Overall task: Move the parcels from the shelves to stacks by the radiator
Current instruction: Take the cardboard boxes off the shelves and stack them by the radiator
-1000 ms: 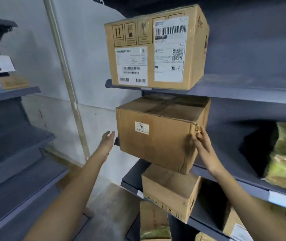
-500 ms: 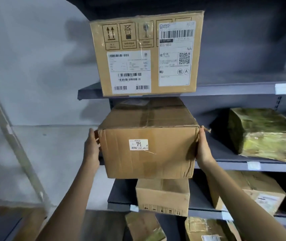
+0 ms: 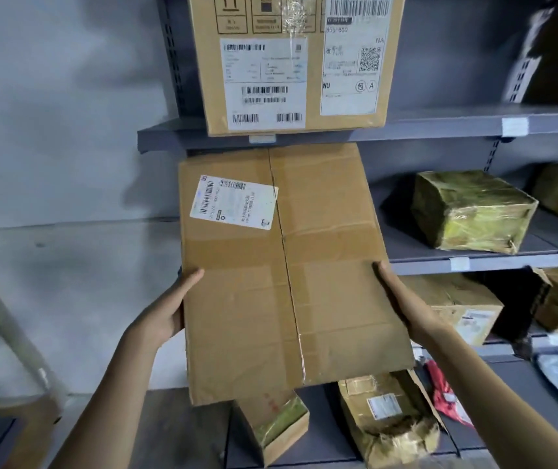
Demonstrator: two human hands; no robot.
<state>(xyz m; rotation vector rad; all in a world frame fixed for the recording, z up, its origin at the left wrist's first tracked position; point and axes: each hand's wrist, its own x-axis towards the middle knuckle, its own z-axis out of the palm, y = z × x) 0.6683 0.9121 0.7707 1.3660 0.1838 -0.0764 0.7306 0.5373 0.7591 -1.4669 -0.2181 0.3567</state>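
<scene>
A brown cardboard parcel [image 3: 321,282] with a white label near its top left corner hangs in front of the grey shelves [image 3: 440,125], clear of them, its taped top face turned to me. My left hand [image 3: 166,313] grips its left side with the thumb on the top face. My right hand [image 3: 396,292] grips its right side the same way. The fingers of both hands are hidden behind the parcel.
A large labelled box [image 3: 291,62] stands on the shelf above. Tape-wrapped parcels [image 3: 470,211] lie on the middle shelf to the right, with more boxes [image 3: 389,421] and bags on the lower shelves. A grey wall and a slanted pole [image 3: 6,330] stand at left.
Both hands have drawn the parcel off the middle shelf toward me and tipped it, so its top face with the label now shows. The view has dropped lower.
</scene>
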